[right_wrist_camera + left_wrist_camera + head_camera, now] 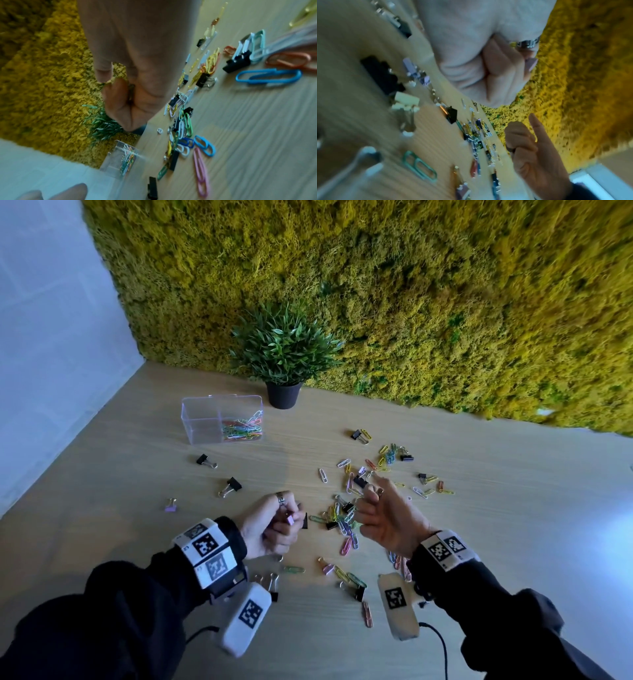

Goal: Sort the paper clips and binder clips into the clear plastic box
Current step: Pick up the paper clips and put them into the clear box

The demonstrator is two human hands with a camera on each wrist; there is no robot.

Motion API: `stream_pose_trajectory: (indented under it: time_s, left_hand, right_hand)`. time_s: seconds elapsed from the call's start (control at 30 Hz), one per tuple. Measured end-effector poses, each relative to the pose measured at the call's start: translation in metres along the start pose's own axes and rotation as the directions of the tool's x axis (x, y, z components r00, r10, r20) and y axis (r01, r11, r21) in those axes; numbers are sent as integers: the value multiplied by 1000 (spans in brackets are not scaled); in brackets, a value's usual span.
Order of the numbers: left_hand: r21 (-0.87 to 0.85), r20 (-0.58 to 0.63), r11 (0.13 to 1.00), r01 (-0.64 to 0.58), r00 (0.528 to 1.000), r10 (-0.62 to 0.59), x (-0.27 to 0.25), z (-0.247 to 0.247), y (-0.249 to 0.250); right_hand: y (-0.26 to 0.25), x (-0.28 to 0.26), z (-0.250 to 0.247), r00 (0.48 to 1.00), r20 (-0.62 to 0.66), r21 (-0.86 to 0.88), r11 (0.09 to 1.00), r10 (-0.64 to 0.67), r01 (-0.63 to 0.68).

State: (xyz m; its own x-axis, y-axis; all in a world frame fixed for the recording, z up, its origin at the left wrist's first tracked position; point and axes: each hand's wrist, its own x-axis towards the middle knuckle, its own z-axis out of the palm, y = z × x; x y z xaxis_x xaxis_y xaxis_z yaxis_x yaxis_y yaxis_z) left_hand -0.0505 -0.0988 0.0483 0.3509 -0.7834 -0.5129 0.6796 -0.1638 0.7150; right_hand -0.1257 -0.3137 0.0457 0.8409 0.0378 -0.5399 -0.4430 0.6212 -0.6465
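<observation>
The clear plastic box [202, 419] stands at the back left of the table, with coloured paper clips [245, 428] in its right compartment; the box [113, 162] also shows in the right wrist view. My left hand [284, 522] is curled and pinches a small lilac binder clip [290, 520] [530, 65]. A black binder clip [305, 521] lies just beside its knuckles. My right hand [373, 508] [120, 94] hovers over the mixed pile of clips [342, 518], index finger straight, other fingers loosely curled, with nothing visible in it.
Black binder clips [206, 460] [233, 485] and a lilac one [170, 505] lie loose at the left. More clips are scattered to the right [424, 484] and near my wrists [356, 580]. A potted plant [283, 354] stands behind the box against the moss wall [445, 302].
</observation>
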Motion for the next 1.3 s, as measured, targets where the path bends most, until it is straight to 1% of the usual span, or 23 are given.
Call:
stream_pose_trajectory:
  time_s: [0.07, 0.13, 0.23, 0.3, 0.4, 0.47, 0.53, 0.57, 0.63, 0.7, 0.77, 0.87, 0.93, 0.97, 1.03, 1.07, 1.1, 1.13, 1.17, 1.2, 1.23, 1.27, 1.3]
  left_hand:
    - [-51, 20, 999, -16, 1000, 17, 0, 0, -2]
    - [-61, 17, 998, -31, 999, 32, -2, 1, -3]
    - [-28, -9, 999, -25, 1000, 25, -3, 2, -3]
    - [46, -56, 999, 2, 998, 0, -3, 2, -1]
    - [312, -107, 950, 19, 994, 15, -3, 1, 0]
    - [610, -117, 791, 49, 993, 29, -2, 4, 0]
    - [863, -136, 499, 82, 988, 71, -2, 9, -3]
    - [932, -125, 355, 81, 987, 102, -1, 11, -4]
    - [983, -87, 170, 66, 989, 121, -1, 10, -5]
    - [992, -90, 94, 79, 989, 120, 2, 4, -6]
    - [986, -131, 115, 119, 986, 106, 3, -1, -5]
    - [974, -179, 152, 165, 980, 84, 4, -7, -7]
    - [956, -200, 227, 185, 979, 44, 4, -10, -7]
    - [932, -201, 311, 185, 979, 19, 5, -11, -6]
    - [824, -202, 538, 175, 979, -9, 2, -10, -1]
    - [756, -214, 632, 171, 977, -8, -1, -9, 2]
    - [703, -228, 691, 170, 974, -8, -4, -7, 5]
    - [675, -233, 718, 170, 972, -11, -7, -7, 8]
    - [674, -233, 718, 175, 972, -18, -9, -6, 10]
    - [692, -228, 700, 180, 973, -25, -11, -6, 11]
    - [712, -227, 678, 182, 974, -24, -12, -6, 12]
    - [724, -229, 666, 181, 973, -15, -14, -5, 13]
    - [719, -234, 674, 171, 972, 3, -15, -6, 14]
  right_hand:
    - [1, -2, -2, 999, -22, -141, 989, -34, 30]
    - [3, -5, -5, 998, -38, -337, 941, -59, 43]
    - [5, -3, -12, 990, -111, -632, 775, -84, -5]
    - [8, -2, -14, 976, -175, -823, 563, -127, -75]
    - [13, -7, -11, 965, -147, -988, 78, -218, -133]
    - [21, -12, -4, 968, -150, -950, -242, -200, -197]
    - [31, -11, 2, 962, -160, -850, -466, -220, -248]
    - [35, -9, 5, 958, -154, -811, -523, -242, -262]
    - [42, -4, 7, 956, -141, -773, -575, -256, -268]
    - [48, 1, 5, 966, -95, -739, -633, -242, -231]
    - [50, 0, 5, 974, -69, -731, -654, -216, -197]
    - [46, -2, 10, 970, -49, -781, -596, -238, -185]
    - [43, -2, 13, 969, -59, -833, -523, -240, -180]
    - [42, -2, 12, 970, -70, -850, -495, -233, -181]
    - [40, 1, 8, 969, -80, -873, -453, -235, -182]
    - [38, 2, 6, 971, -74, -895, -414, -227, -165]
    - [36, 2, 5, 976, -59, -933, -336, -208, -127]
    - [32, 4, 3, 983, -42, -977, -197, -181, -78]
    - [27, 4, 4, 987, -39, -999, 18, -159, -37]
    - [22, 4, 5, 988, -63, -958, 288, -138, -20]
    - [19, 4, 6, 990, -95, -833, 552, -105, -21]
    - [16, 2, 7, 993, -96, -653, 758, -69, -11]
    - [15, 1, 7, 996, -71, -470, 883, -46, 7]
